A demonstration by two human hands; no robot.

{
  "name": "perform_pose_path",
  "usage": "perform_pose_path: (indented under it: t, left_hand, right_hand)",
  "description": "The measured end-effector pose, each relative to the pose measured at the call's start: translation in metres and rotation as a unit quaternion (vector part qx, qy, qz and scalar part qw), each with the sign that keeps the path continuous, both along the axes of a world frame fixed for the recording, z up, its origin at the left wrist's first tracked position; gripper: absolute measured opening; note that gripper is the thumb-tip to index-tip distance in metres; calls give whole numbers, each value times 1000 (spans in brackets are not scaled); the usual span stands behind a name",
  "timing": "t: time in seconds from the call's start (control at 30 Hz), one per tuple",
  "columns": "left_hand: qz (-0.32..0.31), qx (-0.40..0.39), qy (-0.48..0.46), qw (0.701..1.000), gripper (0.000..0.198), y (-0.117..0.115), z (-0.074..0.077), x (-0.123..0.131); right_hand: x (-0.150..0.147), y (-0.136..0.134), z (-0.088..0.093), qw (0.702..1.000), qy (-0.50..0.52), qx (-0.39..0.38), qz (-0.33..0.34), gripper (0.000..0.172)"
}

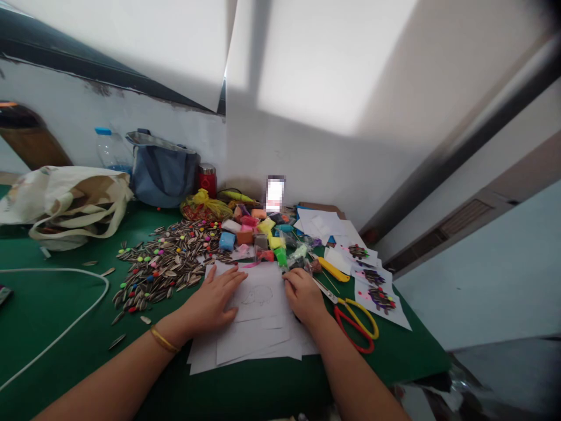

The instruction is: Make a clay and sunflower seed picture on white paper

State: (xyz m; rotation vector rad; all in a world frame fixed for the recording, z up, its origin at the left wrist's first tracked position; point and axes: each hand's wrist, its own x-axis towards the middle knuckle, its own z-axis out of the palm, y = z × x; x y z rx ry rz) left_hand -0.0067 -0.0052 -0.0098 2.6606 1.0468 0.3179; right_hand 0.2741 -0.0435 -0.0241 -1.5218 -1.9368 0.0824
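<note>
My left hand (213,303) lies flat with fingers stretched out on a stack of white paper sheets (254,336), beside a faint pencil drawing (258,295) on the top sheet. My right hand (303,296) rests on the right side of the same sheet, its fingers curled closed; what they hold, if anything, is hidden. A gold bangle (164,340) circles my left wrist. Just right of my right hand lie scissors with red and yellow handles (356,323).
On the green table (56,310) a heap of sunflower seeds with small coloured balls (169,260) lies at left. Coloured clay blocks (252,234) sit behind the paper. Finished seed pictures (377,292) lie right. A canvas bag (65,204), blue bag (162,172), white cable (65,327).
</note>
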Motion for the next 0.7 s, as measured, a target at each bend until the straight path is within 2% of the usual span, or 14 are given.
perform_pose_path:
  t: [0.13,0.23,0.33,0.43,0.57,0.7]
  left_hand:
    - [-1,16,-25,1000,62,2,0,0]
    - [37,49,-56,997,44,8,2,2]
    - [109,84,-72,988,31,16,12,6]
    - [138,110,-59,982,28,25,27,13]
    - [142,154,-29,977,29,38,38,26]
    - [167,160,-3,973,25,55,32,37]
  right_hand:
    - [-5,-1,10,1000,-16,25,0,20]
    - [-11,-1,27,999,-30,12,31,20]
    - [-18,4,46,998,-37,6,50,20]
    - [-26,14,60,997,-43,20,65,20]
    - [-35,28,63,996,-25,47,73,23]
    - [-38,33,52,996,14,53,72,24]
